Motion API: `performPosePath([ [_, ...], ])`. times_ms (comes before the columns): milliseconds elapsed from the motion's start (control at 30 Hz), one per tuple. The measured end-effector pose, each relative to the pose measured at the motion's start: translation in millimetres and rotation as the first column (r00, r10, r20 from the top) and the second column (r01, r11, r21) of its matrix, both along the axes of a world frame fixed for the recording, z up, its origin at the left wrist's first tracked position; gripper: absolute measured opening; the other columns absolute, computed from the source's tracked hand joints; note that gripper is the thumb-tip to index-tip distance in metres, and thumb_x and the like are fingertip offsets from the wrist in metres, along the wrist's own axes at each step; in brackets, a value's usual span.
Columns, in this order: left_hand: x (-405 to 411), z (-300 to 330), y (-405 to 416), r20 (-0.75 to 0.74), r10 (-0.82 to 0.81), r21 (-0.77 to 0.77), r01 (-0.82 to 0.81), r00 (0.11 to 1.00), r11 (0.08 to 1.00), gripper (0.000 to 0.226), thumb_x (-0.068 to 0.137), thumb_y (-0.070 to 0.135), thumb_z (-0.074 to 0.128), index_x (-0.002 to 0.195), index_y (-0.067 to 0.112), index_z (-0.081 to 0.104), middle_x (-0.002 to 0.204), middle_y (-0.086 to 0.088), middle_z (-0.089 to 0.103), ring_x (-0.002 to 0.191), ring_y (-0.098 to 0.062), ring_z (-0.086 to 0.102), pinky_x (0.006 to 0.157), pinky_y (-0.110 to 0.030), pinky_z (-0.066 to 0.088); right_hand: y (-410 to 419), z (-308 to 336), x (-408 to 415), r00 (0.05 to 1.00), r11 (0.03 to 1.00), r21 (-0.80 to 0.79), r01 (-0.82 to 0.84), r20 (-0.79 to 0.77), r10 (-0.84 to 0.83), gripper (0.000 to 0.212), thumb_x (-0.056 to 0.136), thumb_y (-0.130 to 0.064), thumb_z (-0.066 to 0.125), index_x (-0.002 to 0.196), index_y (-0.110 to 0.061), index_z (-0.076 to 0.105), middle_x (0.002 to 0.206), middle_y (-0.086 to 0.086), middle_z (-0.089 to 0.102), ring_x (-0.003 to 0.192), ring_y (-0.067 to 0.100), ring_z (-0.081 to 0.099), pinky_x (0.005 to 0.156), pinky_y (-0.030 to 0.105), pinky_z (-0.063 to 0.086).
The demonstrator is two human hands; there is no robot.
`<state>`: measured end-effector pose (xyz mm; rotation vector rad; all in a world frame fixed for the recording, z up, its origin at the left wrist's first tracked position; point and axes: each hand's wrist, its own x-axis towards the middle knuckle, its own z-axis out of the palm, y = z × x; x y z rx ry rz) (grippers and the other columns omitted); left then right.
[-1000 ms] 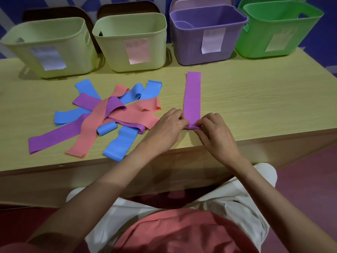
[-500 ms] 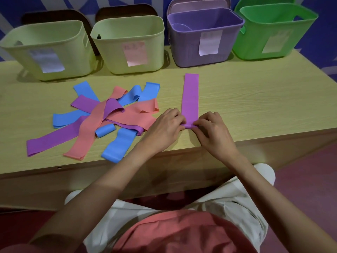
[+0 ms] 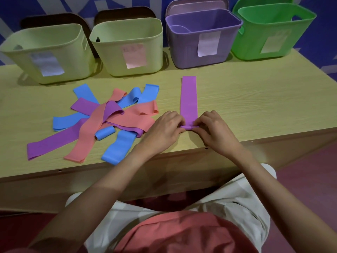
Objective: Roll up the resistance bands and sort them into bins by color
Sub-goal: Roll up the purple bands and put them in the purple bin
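A purple resistance band (image 3: pixel 189 96) lies straight on the wooden table (image 3: pixel 255 106), running away from me. Its near end is curled into a small roll. My left hand (image 3: pixel 164 130) pinches the roll's left side and my right hand (image 3: pixel 213 130) pinches its right side. To the left lies a pile of loose bands (image 3: pixel 109 119) in blue, purple and salmon, crossing each other. Along the back stand two pale yellow-green bins (image 3: pixel 45 53) (image 3: pixel 127 48), a purple bin (image 3: pixel 204 37) and a green bin (image 3: pixel 273 31), each with a paper label.
A short rolled blue band (image 3: pixel 104 133) lies in the pile. The table's front edge (image 3: pixel 164 157) runs just below my hands, and my knees are under it. Bare wood stretches right of the purple band. A lid leans behind the purple bin.
The roll at the near end of the purple band has grown slightly and both hands have crept a little forward with it. The pile and bins are unchanged.
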<state>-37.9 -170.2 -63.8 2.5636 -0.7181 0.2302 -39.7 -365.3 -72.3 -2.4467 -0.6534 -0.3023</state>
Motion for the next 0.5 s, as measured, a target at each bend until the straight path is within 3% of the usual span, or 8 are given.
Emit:
performPosePath([
  [167,-2.5,-1.6,-3.1,0.099,0.04,0.03,-0.043,0.994,0.999,0.011,0.092,0.015,0.062,0.097,0.005,0.064,0.099,-0.006,0.054,0.095,-0.018,0.05,0.075,-0.029,0.044,1.3,-2.7,-0.7,0.998,0.999,0.017,0.047,0.045,-0.047,0.014,0.089,-0.017,0.068,0.094,-0.004,0.071,0.088,0.007,0.059,0.085,0.024,0.048,0.071,0.03,0.041],
  [500,0.0,0.8,-4.9,0.071,0.025,0.022,-0.027,0.997,0.999,0.02,0.094,0.013,0.057,0.113,0.006,0.06,0.101,-0.005,0.057,0.098,-0.017,0.048,0.081,-0.03,0.043,-1.5,-2.8,2.7,0.999,1.0,-0.011,0.018,0.043,-0.017,0.016,0.088,-0.018,0.068,0.099,-0.007,0.064,0.087,0.004,0.059,0.085,0.021,0.047,0.068,0.036,0.043],
])
